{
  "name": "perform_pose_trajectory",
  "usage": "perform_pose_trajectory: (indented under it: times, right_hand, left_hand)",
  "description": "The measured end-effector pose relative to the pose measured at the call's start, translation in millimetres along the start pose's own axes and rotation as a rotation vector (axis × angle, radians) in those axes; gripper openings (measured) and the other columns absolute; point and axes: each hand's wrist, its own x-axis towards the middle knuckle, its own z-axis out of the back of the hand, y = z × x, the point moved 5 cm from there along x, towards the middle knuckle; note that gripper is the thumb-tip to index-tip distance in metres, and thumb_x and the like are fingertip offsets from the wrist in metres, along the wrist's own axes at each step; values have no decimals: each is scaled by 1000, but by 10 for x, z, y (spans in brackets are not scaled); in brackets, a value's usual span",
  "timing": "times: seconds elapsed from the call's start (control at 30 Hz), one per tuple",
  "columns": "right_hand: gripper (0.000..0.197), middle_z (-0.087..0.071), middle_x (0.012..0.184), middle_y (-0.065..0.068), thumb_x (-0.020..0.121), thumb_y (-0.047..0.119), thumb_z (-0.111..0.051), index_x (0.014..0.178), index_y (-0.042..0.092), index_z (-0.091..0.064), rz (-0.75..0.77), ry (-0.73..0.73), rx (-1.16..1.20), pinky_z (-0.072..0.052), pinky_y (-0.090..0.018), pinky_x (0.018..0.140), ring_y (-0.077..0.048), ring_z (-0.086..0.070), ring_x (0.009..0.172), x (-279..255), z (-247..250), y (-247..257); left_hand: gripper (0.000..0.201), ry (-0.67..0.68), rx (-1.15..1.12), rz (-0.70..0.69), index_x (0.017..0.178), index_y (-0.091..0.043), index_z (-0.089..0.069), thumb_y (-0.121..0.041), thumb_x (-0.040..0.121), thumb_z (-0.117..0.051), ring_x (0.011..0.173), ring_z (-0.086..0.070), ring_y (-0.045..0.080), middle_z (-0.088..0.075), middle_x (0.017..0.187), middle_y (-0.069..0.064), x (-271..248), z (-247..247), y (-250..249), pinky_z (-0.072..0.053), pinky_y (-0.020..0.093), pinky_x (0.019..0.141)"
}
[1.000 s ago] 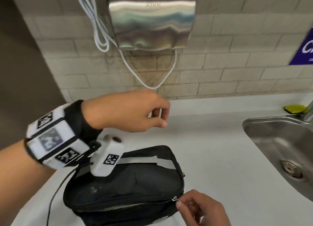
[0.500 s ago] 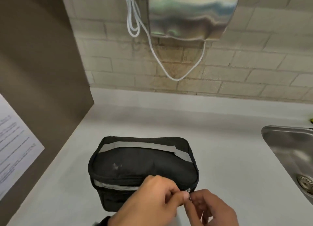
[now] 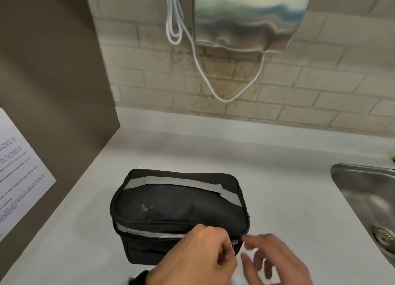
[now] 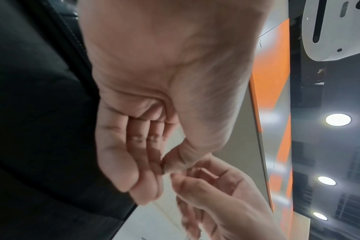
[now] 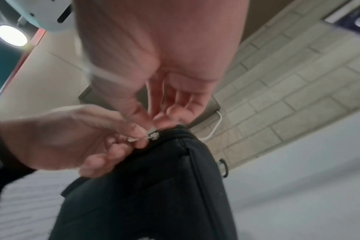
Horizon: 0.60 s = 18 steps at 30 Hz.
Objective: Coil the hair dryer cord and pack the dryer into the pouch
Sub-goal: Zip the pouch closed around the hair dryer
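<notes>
A black zip pouch (image 3: 175, 205) with a grey strap stands on the pale counter (image 3: 213, 152). Its zip line runs along the near side, with a light gap showing left of my hands. My left hand (image 3: 229, 248) pinches the metal zipper pull (image 3: 234, 245) at the pouch's near right corner; the right wrist view shows the same pinch on the zipper pull (image 5: 152, 136). Just to the right, my right hand (image 3: 252, 254) is blurred, its fingers spread and holding nothing. No hair dryer or cord is in sight.
A steel sink (image 3: 363, 199) is sunk into the counter at the right. A metal hand dryer (image 3: 252, 17) with a looping white cable (image 3: 213, 88) hangs on the tiled wall. A brown partition (image 3: 53, 92) with a paper notice (image 3: 17, 167) closes the left side.
My left hand came down from above the pouch and took the zipper pull. My right hand, which pinched that pull before, has let go and spread its fingers.
</notes>
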Motion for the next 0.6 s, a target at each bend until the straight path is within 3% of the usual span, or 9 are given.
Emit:
perform_pose_trajectory:
  times: [0.07,0.13,0.23,0.3,0.37,0.47,0.53,0.6]
  right_hand:
    - [20,-68,85,16,73,33,-70,93,31,-75,148,-32,-46,-42,-10,55,1,-52,67,38,10,-60]
    - [19,-73,94,4,76,28,-72,91,20,-78,295,-9,-136,-43,-15,64,-13,-55,76,55,-27,-157]
    - [13,-75,86,0,78,23,-70,81,14,-79,452,-29,-237,-44,-19,67,-20,-51,73,136,-152,-226]
    - [14,-74,82,1,79,24,-70,77,13,-79,484,-63,-242,-45,-21,66,-22,-51,70,143,-159,-216]
    - [16,-74,79,3,78,26,-70,73,14,-79,501,-85,-254,-44,-22,64,-24,-54,62,149,-121,-210]
    - [17,-75,76,6,77,28,-69,69,17,-79,509,-104,-301,-42,-24,61,-27,-58,53,163,-89,-208]
    - [18,-75,75,8,77,29,-67,68,19,-79,517,-91,-333,-42,-25,62,-26,-58,50,165,-72,-207]
    - [19,-74,74,9,77,30,-65,67,20,-79,541,-75,-368,-41,-25,62,-25,-59,48,165,-67,-180]
  left_hand:
    - [20,-6,-18,-45,90,-21,-65,-37,87,-53,59,-53,5,-64,71,-9,-23,31,-31,-42,13,55]
    - [20,-22,4,-100,87,-20,-63,-36,88,-51,61,-55,6,-64,71,-7,-42,56,-47,-49,20,60]
    - [23,-47,130,-156,88,-19,-60,-35,93,-44,77,-63,19,-67,84,3,-91,84,-22,-51,31,73]
    - [34,-109,203,-201,92,-18,-60,-39,93,-32,84,-64,22,-67,91,4,-166,128,44,-48,31,76]
    - [37,-149,284,-247,84,-21,-61,-42,89,-31,72,-65,17,-68,78,-2,-269,211,153,-49,25,67]
    - [22,-190,355,-200,60,-26,-62,-35,78,-53,37,-54,8,-58,48,-12,-502,363,424,-48,15,41]
    - [24,-292,405,-154,57,-28,-62,-35,76,-50,30,-49,9,-54,44,-12,-674,484,571,-40,14,31]
    - [28,-400,442,-134,56,-29,-63,-32,79,-47,31,-51,11,-54,44,-10,-836,612,665,-41,16,30]
